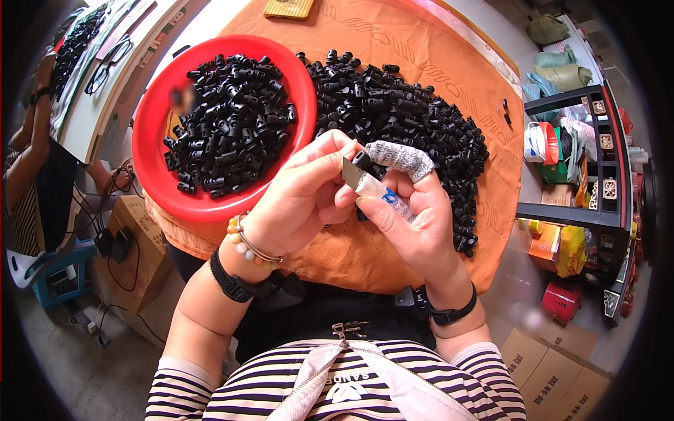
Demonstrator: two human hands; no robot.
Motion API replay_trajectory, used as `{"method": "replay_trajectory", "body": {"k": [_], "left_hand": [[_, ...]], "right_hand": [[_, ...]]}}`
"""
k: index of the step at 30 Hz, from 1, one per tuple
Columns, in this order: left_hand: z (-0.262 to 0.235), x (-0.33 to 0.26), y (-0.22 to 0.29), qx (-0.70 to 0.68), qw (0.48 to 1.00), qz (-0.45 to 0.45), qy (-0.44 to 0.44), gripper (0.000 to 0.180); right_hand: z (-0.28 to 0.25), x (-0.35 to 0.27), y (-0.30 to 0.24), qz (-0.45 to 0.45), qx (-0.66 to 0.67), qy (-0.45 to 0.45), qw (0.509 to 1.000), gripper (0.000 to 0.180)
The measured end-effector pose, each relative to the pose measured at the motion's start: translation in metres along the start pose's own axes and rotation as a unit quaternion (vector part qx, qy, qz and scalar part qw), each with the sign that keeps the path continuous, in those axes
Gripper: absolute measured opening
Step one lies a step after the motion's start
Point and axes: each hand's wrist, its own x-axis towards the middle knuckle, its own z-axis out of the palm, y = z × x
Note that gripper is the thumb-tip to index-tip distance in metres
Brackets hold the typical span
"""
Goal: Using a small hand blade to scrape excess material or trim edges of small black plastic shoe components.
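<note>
My left hand pinches a small black plastic cylinder between thumb and fingers. Wrapped around a knife with a short flat blade and a taped white handle is my right hand; its blade lies against the cylinder or just beside it, I cannot tell which. A grey knitted sleeve covers my right index finger. Both hands are over the near part of the table. Behind them spreads a large heap of black plastic parts. More such parts fill the red basin to the left.
An orange cloth covers the table. A yellow tray lies at the far edge. A laden shelf stands right, with cardboard boxes below. Left are a brown box, cables, a blue stool and a person's arm.
</note>
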Motion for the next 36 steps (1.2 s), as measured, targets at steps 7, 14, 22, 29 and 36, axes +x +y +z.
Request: {"method": "replay_trajectory", "body": {"k": [7,14,22,29,36], "left_hand": [[0.001,-0.001,0.002,0.007,1.0,-0.006,0.018,0.01],[0.002,0.001,0.001,0.011,1.0,-0.01,0.014,0.007],[-0.001,0.0,0.002,0.004,1.0,-0.02,-0.011,0.009],[-0.002,0.001,0.0,0.002,0.999,-0.034,-0.022,0.01],[0.0,0.002,0.002,0.0,0.999,-0.046,-0.026,0.012]], "right_hand": [[-0.001,0.001,-0.001,0.005,-0.007,-0.012,1.0,0.041],[-0.007,0.001,0.003,-0.005,-0.007,-0.024,1.0,0.038],[-0.009,0.004,-0.001,-0.028,-0.013,-0.031,0.999,0.032],[-0.012,0.004,0.0,0.003,0.038,-0.016,0.999,0.031],[-0.006,0.013,-0.004,0.014,0.09,0.048,0.995,0.041]]}}
